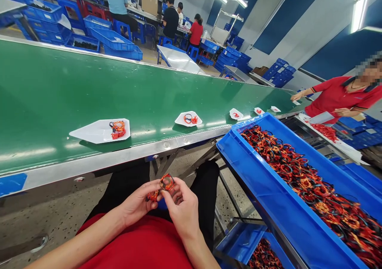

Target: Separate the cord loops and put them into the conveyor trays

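Note:
Over my lap, my left hand (137, 203) and my right hand (182, 208) meet, both pinched on a small red-orange and black wire loop bundle (166, 182). The bundle's tail (152, 196) runs down into my left fingers. To my right a long blue bin (268, 189) is full of the same bundles (316, 185). On the green conveyor belt (59, 90) in front lies a white tray (95, 131) with one bundle (118, 129) on it, and a second tray (188, 119) farther right.
Several more small white trays (236, 114) ride the belt toward a co-worker in a red shirt (340, 96) reaching over it. A lower blue bin (244, 241) sits under the long one. Blue crates (113, 40) and seated people fill the background.

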The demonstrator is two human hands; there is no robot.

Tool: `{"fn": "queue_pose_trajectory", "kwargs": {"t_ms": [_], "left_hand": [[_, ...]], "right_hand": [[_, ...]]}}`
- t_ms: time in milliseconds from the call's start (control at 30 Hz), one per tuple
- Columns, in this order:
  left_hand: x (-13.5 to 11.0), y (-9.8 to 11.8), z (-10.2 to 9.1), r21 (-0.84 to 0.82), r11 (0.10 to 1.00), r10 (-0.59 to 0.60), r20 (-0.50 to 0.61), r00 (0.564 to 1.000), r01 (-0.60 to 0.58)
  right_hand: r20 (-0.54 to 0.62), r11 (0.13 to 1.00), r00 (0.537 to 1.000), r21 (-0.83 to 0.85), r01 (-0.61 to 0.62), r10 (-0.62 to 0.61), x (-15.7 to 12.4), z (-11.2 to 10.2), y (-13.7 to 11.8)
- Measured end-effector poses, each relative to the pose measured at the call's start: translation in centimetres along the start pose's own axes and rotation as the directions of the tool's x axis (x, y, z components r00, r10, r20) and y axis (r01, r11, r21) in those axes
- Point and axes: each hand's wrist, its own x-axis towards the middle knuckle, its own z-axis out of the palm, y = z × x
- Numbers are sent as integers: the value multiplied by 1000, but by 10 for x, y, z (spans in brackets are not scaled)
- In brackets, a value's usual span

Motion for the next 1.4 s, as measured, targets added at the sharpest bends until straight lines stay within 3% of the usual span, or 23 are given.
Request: {"fn": "queue_pose_trajectory", "kwargs": {"t_ms": [267, 467, 567, 667, 767, 900, 1033, 1300, 1400], "left_hand": [[1, -1, 8, 158, 974, 151, 73, 986, -161], [2, -3, 6, 224, 953, 204, 28, 979, -205], [3, -3, 7, 248, 945, 216, 10, 976, -212], [2, -3, 7, 241, 951, 194, 20, 981, -193], [1, -2, 7, 182, 971, 146, 55, 988, -154], [0, -3, 4, 91, 991, 91, 95, 991, -100], [1, -4, 2, 81, 991, 95, 102, 990, -104], [2, -3, 3, 111, 985, 116, 129, 985, -131], [0, -4, 4, 223, 963, 130, 123, 984, -155]], "right_hand": [[12, 982, 991, -129, 136, -136, -3, 1, 0], [53, 980, 983, -89, 180, -175, -5, 2, 1], [42, 994, 993, 9, 108, -108, -6, 3, 0], [66, 971, 997, 229, -63, 49, -5, 5, 0], [120, 859, 973, 456, -232, 199, -2, 6, 3], [182, 697, 946, 641, -321, 269, 1, 8, 11], [317, 443, 897, 787, -430, 308, 1, 9, 16], [596, -51, 746, 790, -611, 297, 6, 6, 27], [639, -136, 712, 764, -630, 292, 7, 8, 33]]}}
